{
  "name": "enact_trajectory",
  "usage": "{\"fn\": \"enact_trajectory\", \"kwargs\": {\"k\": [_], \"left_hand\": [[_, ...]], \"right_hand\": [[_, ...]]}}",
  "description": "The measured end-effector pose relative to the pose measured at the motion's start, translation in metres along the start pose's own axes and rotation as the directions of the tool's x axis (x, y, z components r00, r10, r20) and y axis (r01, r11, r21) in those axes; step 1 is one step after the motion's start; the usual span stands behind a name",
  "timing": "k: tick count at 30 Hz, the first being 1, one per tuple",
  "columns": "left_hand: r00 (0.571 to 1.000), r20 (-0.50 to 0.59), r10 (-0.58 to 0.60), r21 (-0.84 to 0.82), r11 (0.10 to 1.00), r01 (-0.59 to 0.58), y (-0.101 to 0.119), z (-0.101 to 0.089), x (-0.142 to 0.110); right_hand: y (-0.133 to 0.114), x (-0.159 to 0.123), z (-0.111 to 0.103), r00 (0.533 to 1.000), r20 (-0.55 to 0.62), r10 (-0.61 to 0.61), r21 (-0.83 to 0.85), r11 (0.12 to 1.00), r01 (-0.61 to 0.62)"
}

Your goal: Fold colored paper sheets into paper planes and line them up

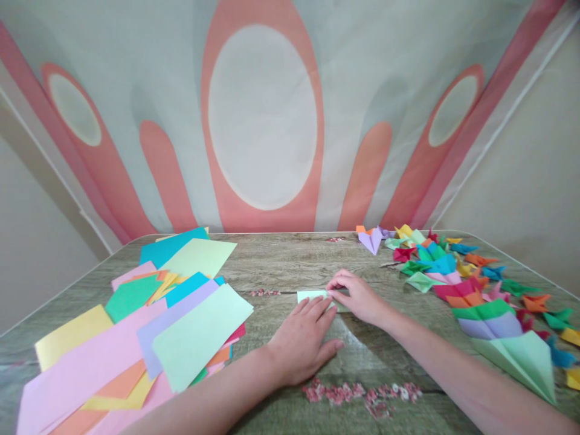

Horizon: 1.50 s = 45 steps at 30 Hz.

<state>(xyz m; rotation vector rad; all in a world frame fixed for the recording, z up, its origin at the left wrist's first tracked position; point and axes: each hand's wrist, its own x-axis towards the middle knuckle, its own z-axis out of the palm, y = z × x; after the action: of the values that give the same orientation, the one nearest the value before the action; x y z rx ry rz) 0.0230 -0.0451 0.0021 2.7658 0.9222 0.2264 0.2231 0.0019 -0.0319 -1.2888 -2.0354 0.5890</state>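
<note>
A small pale green sheet of paper (310,295) lies at the middle of the table, partly covered by both hands. Across its near left part rests my left hand (304,339), palm down with fingers stretched out and the thumb apart. My right hand (357,296) is closed at the paper's far right side, thumb and fingertips pinched on its edge. How the paper is folded under the fingers cannot be made out.
Loose coloured sheets, with a mint green sheet (203,338) on top, are spread over the left side. Folded paper pieces, including a large mint paper plane (521,362), crowd the right side. A patterned cloth (263,121) hangs behind the wood-look table (272,260).
</note>
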Motion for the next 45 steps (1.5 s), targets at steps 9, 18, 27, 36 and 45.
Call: {"fn": "enact_trajectory", "kwargs": {"k": [9,18,27,36,45], "left_hand": [[0.994,-0.092,-0.065,0.058,0.996,0.071,-0.024,0.002,0.004],[0.992,-0.113,-0.056,0.095,0.993,0.067,-0.024,0.004,0.004],[0.988,-0.143,-0.064,0.059,0.996,0.073,-0.025,0.002,0.005],[0.985,-0.150,-0.089,0.021,0.995,0.093,-0.027,0.002,0.006],[0.956,-0.224,-0.190,-0.185,0.971,0.149,-0.029,0.003,0.009]], "right_hand": [[-0.003,-0.003,-0.003,0.998,-0.011,-0.065,-0.044,0.997,0.065],[-0.015,-0.021,-0.031,0.967,0.217,-0.131,-0.298,0.935,0.193],[-0.001,-0.062,-0.022,0.982,0.037,-0.184,-0.358,0.915,0.185],[0.001,-0.063,-0.025,0.984,-0.029,-0.174,-0.337,0.929,0.155],[-0.004,-0.062,-0.027,0.989,-0.026,-0.147,-0.333,0.934,0.130]]}}
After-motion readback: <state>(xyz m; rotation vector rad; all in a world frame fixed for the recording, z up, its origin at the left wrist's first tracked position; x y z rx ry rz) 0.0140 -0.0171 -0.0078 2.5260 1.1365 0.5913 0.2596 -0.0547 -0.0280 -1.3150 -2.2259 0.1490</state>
